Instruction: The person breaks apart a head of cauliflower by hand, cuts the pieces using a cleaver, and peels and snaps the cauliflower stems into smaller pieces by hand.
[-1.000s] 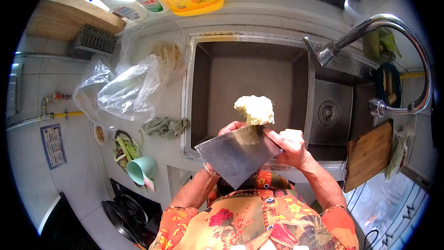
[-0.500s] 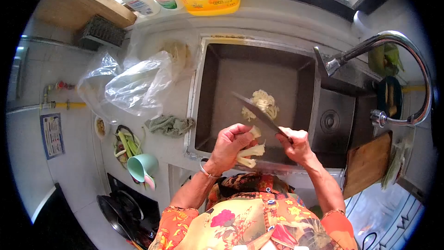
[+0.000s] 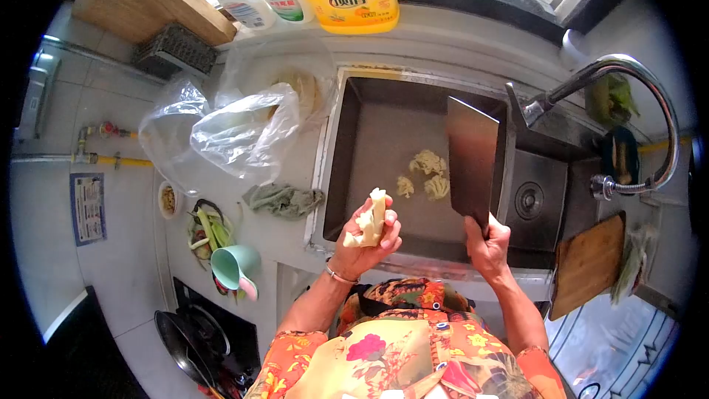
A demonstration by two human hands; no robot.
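At lower centre, the left hand point(image 3: 362, 254) curls its fingers round cauliflower stems point(image 3: 374, 216), seemingly to keep them gathered. The right hand point(image 3: 489, 247) clenches the cleaver point(image 3: 473, 154) by its handle, blade raised right of centre, apparently clear of the left. Cauliflower florets point(image 3: 427, 163) lie mid-frame in the sink point(image 3: 384, 122), likely contained by its depth.

Cauliflower pieces point(image 3: 428, 162) are lying in the sink point(image 3: 384, 122), left of the knife point(image 3: 473, 155). On the counter point(image 3: 277, 238) left of the sink, a cloth point(image 3: 283, 201) is lying before a bag point(image 3: 247, 133). Bottles point(image 3: 348, 1) are standing behind the bag; a board point(image 3: 589, 266) is resting right of the sink.
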